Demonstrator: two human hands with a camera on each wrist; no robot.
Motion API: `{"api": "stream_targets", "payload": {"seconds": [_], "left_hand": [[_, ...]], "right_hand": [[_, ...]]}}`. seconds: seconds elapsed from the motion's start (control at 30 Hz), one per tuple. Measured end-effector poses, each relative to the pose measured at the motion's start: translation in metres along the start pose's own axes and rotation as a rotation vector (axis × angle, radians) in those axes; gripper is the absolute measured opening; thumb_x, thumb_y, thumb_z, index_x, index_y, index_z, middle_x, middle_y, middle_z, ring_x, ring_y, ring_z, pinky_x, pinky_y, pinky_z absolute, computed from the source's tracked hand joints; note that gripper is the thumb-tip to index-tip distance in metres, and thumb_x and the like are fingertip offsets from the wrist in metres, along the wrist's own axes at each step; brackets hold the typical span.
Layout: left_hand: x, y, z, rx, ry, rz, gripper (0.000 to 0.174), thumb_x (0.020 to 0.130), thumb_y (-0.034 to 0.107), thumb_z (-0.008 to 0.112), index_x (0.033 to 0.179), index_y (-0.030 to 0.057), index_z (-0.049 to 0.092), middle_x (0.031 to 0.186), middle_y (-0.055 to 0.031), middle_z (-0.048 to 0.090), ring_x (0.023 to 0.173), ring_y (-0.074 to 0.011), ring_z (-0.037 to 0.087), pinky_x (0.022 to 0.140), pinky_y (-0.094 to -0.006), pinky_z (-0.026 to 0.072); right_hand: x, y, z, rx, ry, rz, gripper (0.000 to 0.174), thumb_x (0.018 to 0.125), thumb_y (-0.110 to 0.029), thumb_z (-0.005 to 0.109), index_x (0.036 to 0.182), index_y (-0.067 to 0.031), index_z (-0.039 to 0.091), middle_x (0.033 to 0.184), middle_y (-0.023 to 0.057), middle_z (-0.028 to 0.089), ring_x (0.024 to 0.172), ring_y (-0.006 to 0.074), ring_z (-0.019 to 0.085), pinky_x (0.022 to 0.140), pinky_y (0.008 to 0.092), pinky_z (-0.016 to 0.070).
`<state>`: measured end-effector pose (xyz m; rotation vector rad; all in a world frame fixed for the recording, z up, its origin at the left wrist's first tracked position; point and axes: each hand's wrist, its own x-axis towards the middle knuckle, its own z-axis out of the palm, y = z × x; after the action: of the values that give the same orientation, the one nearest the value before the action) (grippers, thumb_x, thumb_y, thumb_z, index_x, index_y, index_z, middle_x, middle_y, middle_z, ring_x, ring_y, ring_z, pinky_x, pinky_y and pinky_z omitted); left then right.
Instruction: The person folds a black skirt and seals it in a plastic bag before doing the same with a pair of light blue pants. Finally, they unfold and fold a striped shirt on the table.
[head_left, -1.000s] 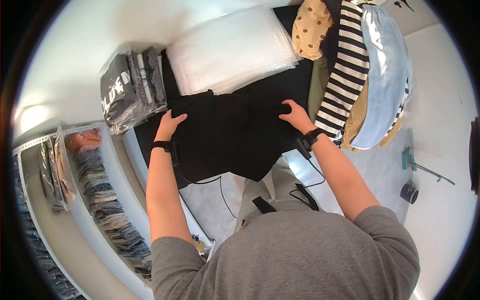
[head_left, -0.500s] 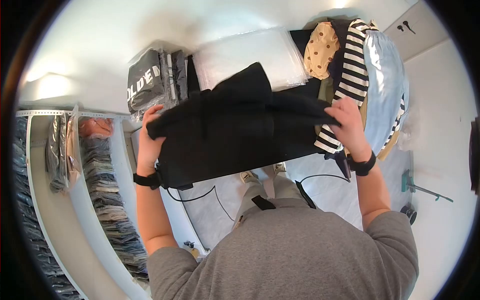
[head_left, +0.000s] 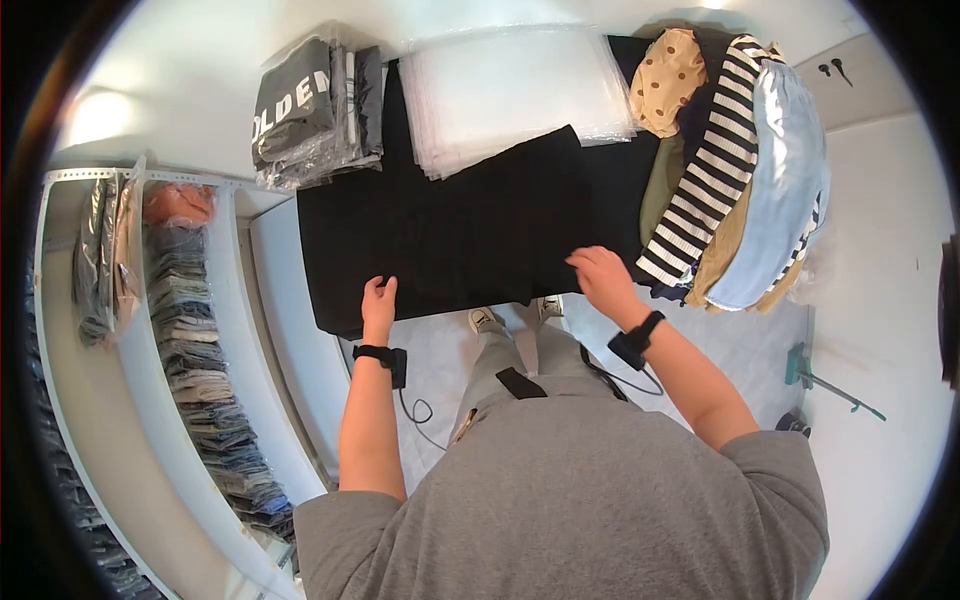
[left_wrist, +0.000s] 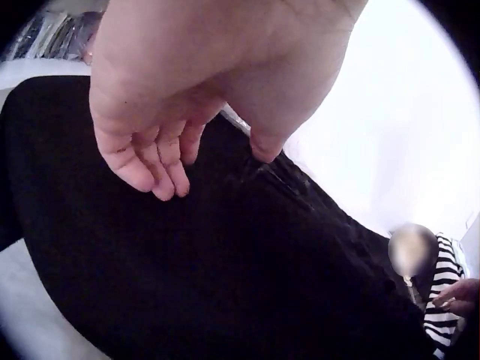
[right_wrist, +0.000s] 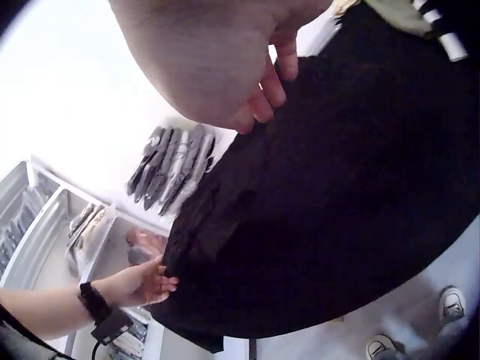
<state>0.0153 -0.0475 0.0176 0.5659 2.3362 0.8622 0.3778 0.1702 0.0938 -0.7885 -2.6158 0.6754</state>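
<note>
Black cloth [head_left: 480,220] lies spread over the dark work surface, its upper edge overlapping clear plastic sheets; where garment and surface cover part is hard to tell. The left hand [head_left: 378,310] hovers at the near edge, thumb and fingers apart, holding nothing. In the left wrist view this hand [left_wrist: 217,82] hangs over the black cloth [left_wrist: 187,255] with fingers loosely bent. The right hand [head_left: 605,283] is above or lightly on the cloth's right part, fingers relaxed. The right wrist view shows that hand [right_wrist: 225,67] near the cloth [right_wrist: 330,180], gripping nothing.
Clear plastic sheets [head_left: 520,90] lie at the back. Bagged dark garments [head_left: 310,110] stand back left. Striped, denim [head_left: 785,180] and dotted clothes [head_left: 668,85] are piled right. Shelves [head_left: 205,370] of packed clothes are at left. A cable [head_left: 418,412] hangs by the left wrist.
The black garment, lifted and gripped by both hands half a second ago, now lies down flat. Both hands have let go and moved inward, closer to the near edge.
</note>
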Motion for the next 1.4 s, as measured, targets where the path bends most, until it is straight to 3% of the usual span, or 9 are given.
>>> {"api": "stream_targets", "payload": {"seconds": [0.1,0.2,0.37,0.63,0.83,1.1,1.17,1.2,1.4], "left_hand": [[-0.001,0.033,0.007,0.010,0.008,-0.089,0.060,0.080,0.042,0.065,0.116,-0.0051,0.052,0.102,-0.0168,0.061,0.096,-0.0254,0.058,0.085,-0.0315,0.0451],[0.003,0.045,0.020,0.088,-0.001,-0.105,0.068,0.078,0.045,0.067,0.116,-0.0083,0.050,0.104,-0.0164,0.060,0.100,-0.0236,0.056,0.086,-0.0314,0.0437],[-0.001,0.065,0.021,-0.395,-0.112,-0.355,0.073,0.072,0.037,0.074,0.122,-0.0086,0.045,0.108,-0.0165,0.059,0.100,-0.0238,0.057,0.087,-0.0358,0.0444],[-0.019,0.099,-0.004,-0.765,-0.387,-0.122,0.042,0.078,0.009,0.064,0.114,-0.0045,0.048,0.107,-0.0118,0.058,0.097,-0.0213,0.058,0.084,-0.0338,0.0468],[-0.046,0.128,-0.011,-0.827,-0.313,0.023,0.052,0.072,0.004,0.065,0.118,-0.0072,0.041,0.111,-0.0156,0.053,0.097,-0.0208,0.055,0.085,-0.0292,0.0454],[-0.086,0.209,0.039,-0.257,-0.009,0.257,0.064,0.068,0.015,0.070,0.118,-0.0054,0.036,0.106,-0.0199,0.051,0.097,-0.0253,0.053,0.084,-0.0344,0.0437],[-0.090,0.228,0.057,-0.212,-0.009,0.290,0.060,0.067,0.014,0.069,0.116,-0.0048,0.039,0.101,-0.0182,0.052,0.092,-0.0257,0.054,0.080,-0.0350,0.0444],[-0.089,0.232,0.068,-0.211,-0.011,0.289,0.060,0.067,0.014,0.069,0.116,-0.0048,0.039,0.101,-0.0182,0.052,0.092,-0.0257,0.054,0.080,-0.0350,0.0444],[-0.083,0.264,0.137,-0.025,-0.083,0.490,0.057,0.064,0.012,0.069,0.113,-0.0021,0.042,0.092,-0.0178,0.052,0.084,-0.0281,0.054,0.076,-0.0363,0.0455]], "right_hand": [[0.031,-0.035,0.022,-0.035,-0.056,-0.021,0.037,0.079,-0.015,0.060,0.115,-0.0121,0.055,0.118,0.0095,0.054,0.112,0.0275,0.048,0.091,0.0435,0.0397],[0.036,-0.052,0.055,-0.243,-0.249,0.091,0.057,0.085,-0.040,0.054,0.138,-0.0300,0.034,0.146,0.0105,0.026,0.133,0.0342,0.023,0.099,0.0627,0.0236],[0.021,-0.046,0.088,-0.306,-0.383,0.180,0.063,0.084,-0.042,0.055,0.140,-0.0319,0.028,0.151,0.0082,0.009,0.137,0.0317,0.013,0.101,0.0631,0.0200],[0.034,-0.043,0.077,-0.222,-0.454,0.199,0.057,0.087,-0.040,0.051,0.139,-0.0280,0.031,0.149,0.0104,0.016,0.136,0.0333,0.018,0.102,0.0609,0.0230],[0.070,-0.060,0.072,-0.152,-0.144,0.330,0.055,0.081,-0.027,0.058,0.134,-0.0231,0.040,0.120,0.0199,0.048,0.092,0.0335,0.055,0.076,0.0450,0.0485],[0.070,-0.029,0.074,-0.134,-0.394,0.235,0.057,0.081,-0.024,0.061,0.135,-0.0236,0.041,0.131,0.0192,0.036,0.110,0.0330,0.044,0.087,0.0396,0.0424],[0.061,0.016,0.088,0.342,-0.233,0.060,0.059,0.079,-0.013,0.062,0.134,-0.0172,0.042,0.127,0.0202,0.042,0.109,0.0336,0.048,0.091,0.0397,0.0428],[0.065,0.021,0.065,0.704,-0.328,0.223,0.052,0.082,-0.011,0.059,0.132,-0.0089,0.044,0.122,0.0160,0.051,0.106,0.0282,0.052,0.093,0.0362,0.0412],[0.062,0.092,0.003,1.032,-0.298,0.746,0.039,0.095,-0.033,0.043,0.122,-0.0066,0.052,0.112,0.0075,0.058,0.100,0.0148,0.055,0.087,0.0275,0.0406]]}}
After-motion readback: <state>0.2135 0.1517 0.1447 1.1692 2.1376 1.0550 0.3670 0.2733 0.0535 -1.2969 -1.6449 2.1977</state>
